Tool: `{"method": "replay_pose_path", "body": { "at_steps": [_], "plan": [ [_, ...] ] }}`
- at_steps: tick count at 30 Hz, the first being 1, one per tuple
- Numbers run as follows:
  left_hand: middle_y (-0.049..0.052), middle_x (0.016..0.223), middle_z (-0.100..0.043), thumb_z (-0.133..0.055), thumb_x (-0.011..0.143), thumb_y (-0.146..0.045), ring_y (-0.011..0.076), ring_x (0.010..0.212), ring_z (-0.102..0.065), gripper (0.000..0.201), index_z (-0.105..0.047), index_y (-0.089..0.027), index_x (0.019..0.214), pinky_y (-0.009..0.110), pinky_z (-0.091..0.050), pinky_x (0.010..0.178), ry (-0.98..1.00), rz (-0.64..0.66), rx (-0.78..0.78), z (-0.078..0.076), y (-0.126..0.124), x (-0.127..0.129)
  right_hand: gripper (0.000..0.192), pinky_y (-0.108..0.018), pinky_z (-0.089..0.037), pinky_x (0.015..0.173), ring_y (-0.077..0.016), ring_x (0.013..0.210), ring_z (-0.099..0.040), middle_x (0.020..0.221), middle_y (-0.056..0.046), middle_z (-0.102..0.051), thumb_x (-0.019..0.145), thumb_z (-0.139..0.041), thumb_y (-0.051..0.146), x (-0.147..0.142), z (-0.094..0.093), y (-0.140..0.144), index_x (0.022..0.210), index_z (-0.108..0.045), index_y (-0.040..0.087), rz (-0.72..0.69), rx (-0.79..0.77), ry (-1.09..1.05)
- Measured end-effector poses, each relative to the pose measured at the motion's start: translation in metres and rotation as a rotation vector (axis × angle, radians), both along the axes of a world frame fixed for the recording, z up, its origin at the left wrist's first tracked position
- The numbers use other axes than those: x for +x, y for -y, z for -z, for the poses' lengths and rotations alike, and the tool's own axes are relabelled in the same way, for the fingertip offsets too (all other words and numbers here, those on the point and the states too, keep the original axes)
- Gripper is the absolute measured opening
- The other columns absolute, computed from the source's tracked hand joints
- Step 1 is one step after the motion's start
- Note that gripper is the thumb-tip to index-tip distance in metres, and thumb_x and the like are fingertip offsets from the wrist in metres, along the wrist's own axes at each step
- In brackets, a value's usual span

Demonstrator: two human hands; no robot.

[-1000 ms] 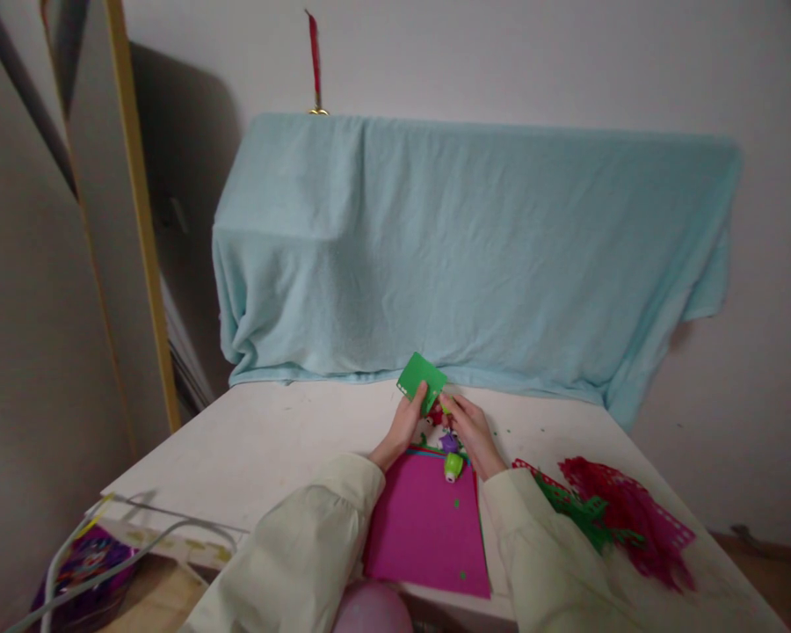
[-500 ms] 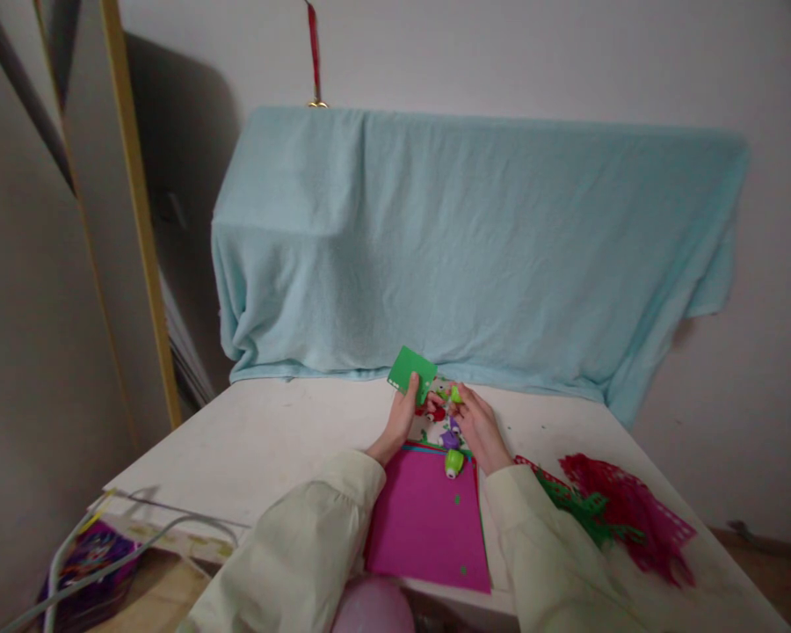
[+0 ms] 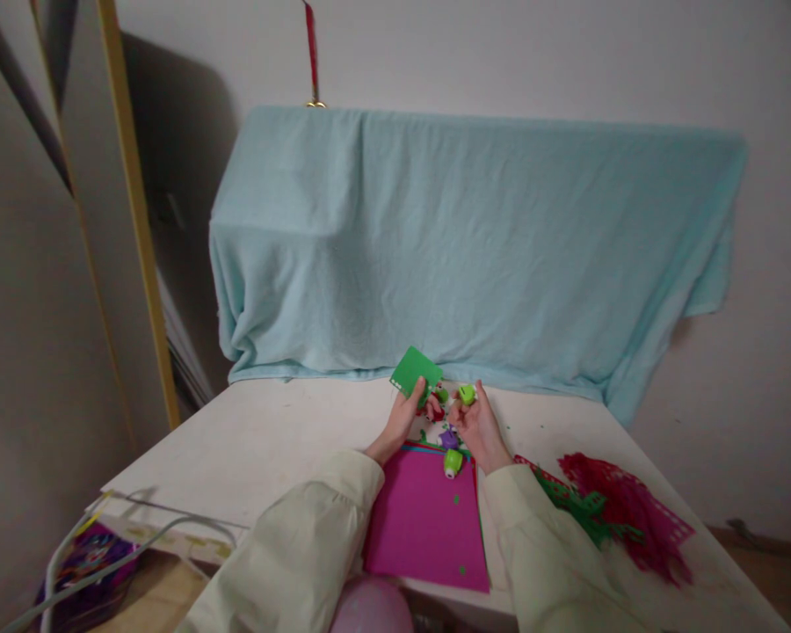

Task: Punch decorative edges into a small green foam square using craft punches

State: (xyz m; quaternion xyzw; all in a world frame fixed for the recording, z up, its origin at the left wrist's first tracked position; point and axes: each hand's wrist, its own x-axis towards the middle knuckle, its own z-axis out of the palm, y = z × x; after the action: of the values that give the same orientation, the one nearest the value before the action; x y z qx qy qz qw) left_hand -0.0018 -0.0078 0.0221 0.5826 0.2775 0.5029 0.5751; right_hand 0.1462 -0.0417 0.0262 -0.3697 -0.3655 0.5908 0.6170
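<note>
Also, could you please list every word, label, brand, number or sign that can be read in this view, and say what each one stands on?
None can be read.
The green card in the left hand shows no print.
The small green punch in the right hand is too small to show any mark.
The magenta sheet is plain.
The colourful bag under the table bears patterns too blurred to read.

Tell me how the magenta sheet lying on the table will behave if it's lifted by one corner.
The magenta sheet lies flat and looks thin, so it is probably light and would sag or bend when lifted. Its near edge reaches the table's front edge, so a push towards the person might slide it off. The small green punch resting on it would likely tumble.
</note>
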Motion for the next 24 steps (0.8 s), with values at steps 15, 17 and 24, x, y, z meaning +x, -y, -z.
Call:
{"method": "replay_pose_path", "body": {
  "at_steps": [15, 17, 24],
  "plan": [
    [0.003, 0.054, -0.057, -0.036, 0.085, -0.069, 0.0127, 0.048, -0.051, 0.062, -0.058, -0.014, 0.065, 0.026, -0.040, 0.055, 0.057, 0.000, -0.037, 0.005, -0.002, 0.003, 0.067, -0.027, -0.025, 0.044, -0.0115, 0.037, -0.022, 0.038, 0.008, -0.025, 0.072, -0.032, 0.086, 0.002, 0.002, -0.004, 0.069, -0.053, 0.023, -0.057, -0.009, 0.030],
    [0.003, 0.053, -0.055, -0.037, 0.084, -0.069, 0.0128, 0.048, -0.050, 0.062, -0.056, -0.015, 0.062, 0.026, -0.041, 0.056, 0.039, -0.012, -0.039, 0.006, -0.002, 0.003, 0.066, -0.027, -0.024, 0.042, -0.0112, 0.037, -0.022, 0.040, 0.008, -0.024, 0.072, -0.033, 0.085, 0.001, 0.000, -0.004, 0.068, -0.052, 0.023, -0.045, -0.008, 0.050],
    [-0.001, 0.046, -0.049, -0.043, 0.085, -0.064, 0.0115, 0.045, -0.045, 0.056, -0.050, -0.017, 0.055, 0.024, -0.037, 0.052, -0.130, -0.164, 0.057, 0.011, 0.000, 0.001, 0.046, -0.024, -0.025, 0.042, -0.0089, 0.041, -0.032, 0.051, 0.005, -0.045, 0.077, -0.057, 0.065, -0.009, -0.010, 0.005, 0.069, -0.049, 0.021, -0.045, 0.028, 0.133]
  ]
}}
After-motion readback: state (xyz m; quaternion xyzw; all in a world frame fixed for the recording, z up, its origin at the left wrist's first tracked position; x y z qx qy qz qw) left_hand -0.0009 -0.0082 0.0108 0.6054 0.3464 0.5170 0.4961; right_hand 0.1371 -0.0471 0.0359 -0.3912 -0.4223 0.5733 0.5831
